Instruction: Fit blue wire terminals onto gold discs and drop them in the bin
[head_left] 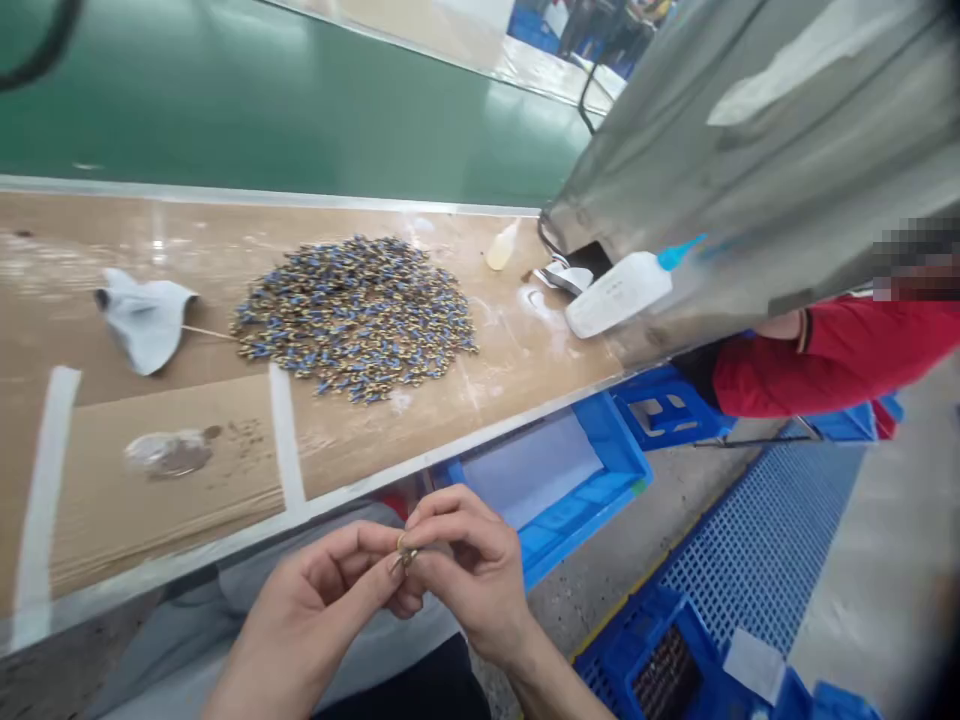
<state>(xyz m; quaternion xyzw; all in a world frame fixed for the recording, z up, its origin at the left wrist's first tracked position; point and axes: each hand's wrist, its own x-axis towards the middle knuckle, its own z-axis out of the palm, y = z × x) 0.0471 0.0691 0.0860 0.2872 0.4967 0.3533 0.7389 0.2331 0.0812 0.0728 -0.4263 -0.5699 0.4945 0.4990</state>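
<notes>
Just past the table's front edge, over my lap, my left hand (pixel 322 590) and my right hand (pixel 472 570) meet fingertip to fingertip. Between them they pinch a small brass-coloured metal part (pixel 406 556); most of it is covered by the fingers, so its exact shape is unclear. Both hands are closed on it with thumb and forefinger. Beyond them on the table lies a broad pile of small brass and blue parts (pixel 360 320). Left of the pile rests a crumpled white cloth or paper (pixel 146 320) with a thin stick beside it.
A cardboard sheet (pixel 247 440) taped down at left carries a small clear plastic bag (pixel 171 453). A small bottle (pixel 502 247) and a white squeeze bottle (pixel 622 295) with blue nozzle lie right. Below is a blue crate (pixel 630 470). A person in a red sleeve (pixel 840 350) sits right.
</notes>
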